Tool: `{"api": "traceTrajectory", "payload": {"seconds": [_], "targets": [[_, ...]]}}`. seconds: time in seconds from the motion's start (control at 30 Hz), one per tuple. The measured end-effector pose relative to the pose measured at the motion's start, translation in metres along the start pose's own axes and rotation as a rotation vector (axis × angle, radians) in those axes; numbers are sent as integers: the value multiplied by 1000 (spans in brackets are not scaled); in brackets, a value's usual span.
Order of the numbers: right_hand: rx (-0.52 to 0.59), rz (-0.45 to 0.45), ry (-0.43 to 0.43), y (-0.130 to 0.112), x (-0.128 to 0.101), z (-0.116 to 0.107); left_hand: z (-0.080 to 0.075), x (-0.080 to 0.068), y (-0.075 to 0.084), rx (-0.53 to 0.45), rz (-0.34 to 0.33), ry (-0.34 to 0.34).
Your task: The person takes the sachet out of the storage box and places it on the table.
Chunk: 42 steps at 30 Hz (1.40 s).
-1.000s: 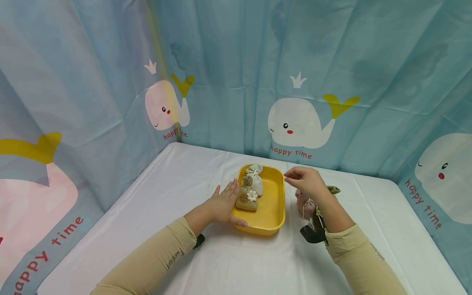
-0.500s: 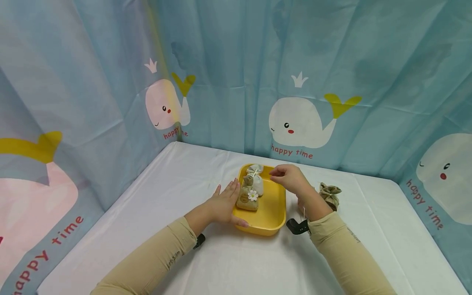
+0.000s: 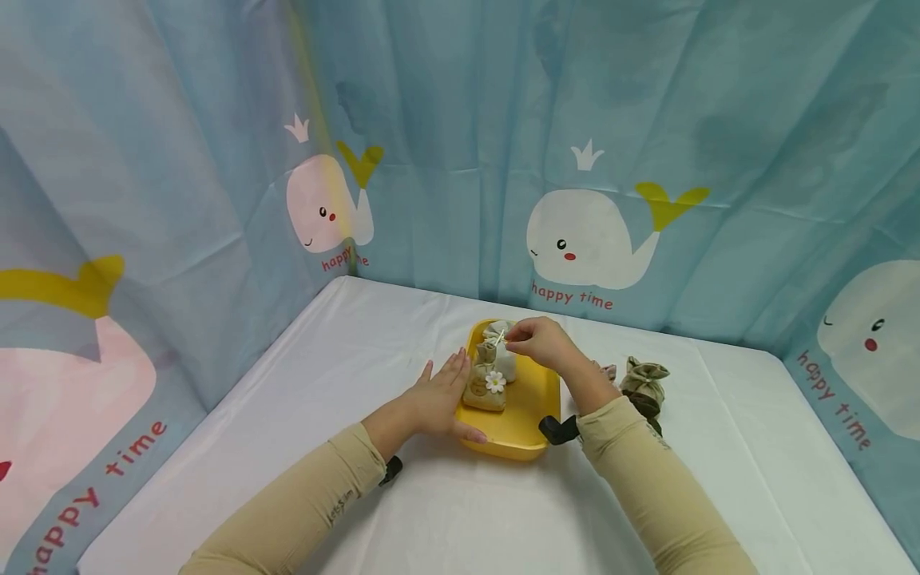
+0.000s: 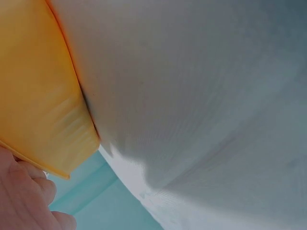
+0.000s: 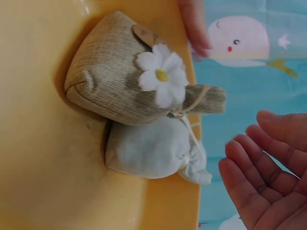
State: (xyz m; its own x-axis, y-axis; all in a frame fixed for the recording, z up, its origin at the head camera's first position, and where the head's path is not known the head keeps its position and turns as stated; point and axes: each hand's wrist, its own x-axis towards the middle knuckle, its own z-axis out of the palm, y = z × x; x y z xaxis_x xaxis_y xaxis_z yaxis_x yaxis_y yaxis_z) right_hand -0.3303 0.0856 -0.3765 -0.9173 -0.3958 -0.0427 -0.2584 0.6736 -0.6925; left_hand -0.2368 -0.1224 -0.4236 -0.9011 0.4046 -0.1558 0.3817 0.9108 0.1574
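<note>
Fingers (image 3: 512,342) at white pouch (image 3: 503,361) string

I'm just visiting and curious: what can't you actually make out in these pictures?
- Head view: the pink pouch is mostly hidden behind the right forearm.
- Left wrist view: the yellow tray is cut off by the edge, so its contents are unseen.
- Right wrist view: the print on the burlap pouch tag is too small.

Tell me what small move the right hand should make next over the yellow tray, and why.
Probably close the right hand fingertips on the tied neck of the white pouch. The hand hovers right above it with fingers loosely curled and holding nothing, the pouch lies beside the burlap pouch in the yellow tray, and the left hand rests against the tray's side.
</note>
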Motion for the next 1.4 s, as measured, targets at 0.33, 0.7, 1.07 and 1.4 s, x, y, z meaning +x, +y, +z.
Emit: {"api": "traceTrajectory", "payload": {"seconds": [0.33,0.7,1.07,1.4], "targets": [[-101,-2,-97,-2,12,9,2,1,0,8,5,10],[-118,-20,-127,-10,20,19,-1,0,-1,-9,2,4],[-122,0,-113,-14,21,24,-1,-4,3,8,5,-5],[-175,-3,-116,-16,23,25,0,-2,2,26,12,7]]}}
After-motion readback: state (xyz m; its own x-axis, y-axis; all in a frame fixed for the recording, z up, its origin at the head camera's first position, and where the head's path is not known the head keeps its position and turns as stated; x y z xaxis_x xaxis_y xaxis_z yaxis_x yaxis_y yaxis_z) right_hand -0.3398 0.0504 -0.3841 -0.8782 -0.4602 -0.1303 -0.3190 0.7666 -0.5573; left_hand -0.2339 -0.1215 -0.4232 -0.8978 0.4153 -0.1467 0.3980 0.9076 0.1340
